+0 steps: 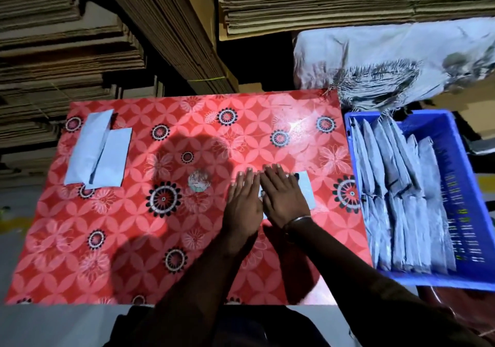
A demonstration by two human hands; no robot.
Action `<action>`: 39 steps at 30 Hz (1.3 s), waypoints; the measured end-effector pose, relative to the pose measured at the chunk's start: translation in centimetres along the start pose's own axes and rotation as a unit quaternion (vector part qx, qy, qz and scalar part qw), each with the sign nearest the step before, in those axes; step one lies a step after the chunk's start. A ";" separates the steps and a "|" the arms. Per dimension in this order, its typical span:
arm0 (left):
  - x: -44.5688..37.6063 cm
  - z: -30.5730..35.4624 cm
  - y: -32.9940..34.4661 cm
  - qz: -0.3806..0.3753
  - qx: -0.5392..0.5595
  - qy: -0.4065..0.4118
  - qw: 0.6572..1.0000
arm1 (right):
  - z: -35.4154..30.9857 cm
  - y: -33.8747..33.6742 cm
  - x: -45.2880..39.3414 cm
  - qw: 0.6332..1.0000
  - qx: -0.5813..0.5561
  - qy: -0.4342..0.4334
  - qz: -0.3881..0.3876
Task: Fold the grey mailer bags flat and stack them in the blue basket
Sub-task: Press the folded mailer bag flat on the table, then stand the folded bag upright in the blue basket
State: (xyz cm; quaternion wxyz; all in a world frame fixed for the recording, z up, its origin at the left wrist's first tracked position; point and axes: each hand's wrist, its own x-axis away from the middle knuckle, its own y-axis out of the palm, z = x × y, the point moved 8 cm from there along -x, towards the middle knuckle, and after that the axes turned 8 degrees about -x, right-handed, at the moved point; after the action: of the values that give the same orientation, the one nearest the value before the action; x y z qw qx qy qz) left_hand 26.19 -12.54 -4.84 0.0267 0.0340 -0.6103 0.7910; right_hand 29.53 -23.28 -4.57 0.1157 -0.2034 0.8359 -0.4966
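Pressing down with both hands, I flatten a grey mailer bag (305, 190) on the red flowery table cover (134, 239). My left hand (245, 202) and my right hand (284, 199) lie side by side on top of it, fingers straight and flat, gripping nothing. Most of the bag hides under my palms; only a strip shows past my right hand, and a small bit peeks out between my hands. Its long side seems to run away from me, the same way my fingers point. The blue basket (466, 186) sits just off the right edge of the table, so my right hand is the nearer one to carry the bag over, I think. Folded grey bags (401, 199) already fill the basket in rows. Two more flat bags (96, 151) wait far to my left. I can see no words or labels to read on anything
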 end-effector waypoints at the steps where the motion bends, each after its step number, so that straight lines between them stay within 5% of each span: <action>1: 0.2 -0.2 0.6 -0.017 -0.026 -0.006 0.999 | 0.6 1.1 0.0 0.999 0.015 0.014 -0.026; 16: 1.2 -1.8 -0.1 -0.051 -0.042 0.019 0.998 | 4.3 0.7 0.9 0.997 0.017 0.051 -0.059; 22: -1.0 -2.2 -0.4 -0.115 -0.071 0.003 0.991 | 2.5 -1.8 0.3 0.993 0.103 -0.011 -0.056; 28: -2.1 -0.4 -5.0 -0.029 -0.100 0.027 0.994 | 1.0 -5.0 -1.5 0.987 0.148 -0.013 -0.062; 33: 0.2 1.2 -9.7 0.135 -0.018 0.057 0.989 | -2.0 -9.7 0.1 0.989 0.090 -0.077 0.090; 39: 4.7 1.5 -3.8 0.036 -0.078 0.089 0.992 | -0.5 -3.5 5.3 0.998 0.042 -0.019 0.039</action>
State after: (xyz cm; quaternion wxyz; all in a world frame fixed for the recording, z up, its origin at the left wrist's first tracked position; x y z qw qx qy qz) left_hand 21.81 -12.97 -0.37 0.0556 -0.0606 -0.6662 0.7413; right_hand 25.37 -26.78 -1.24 0.1590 -0.1753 0.8193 -0.5222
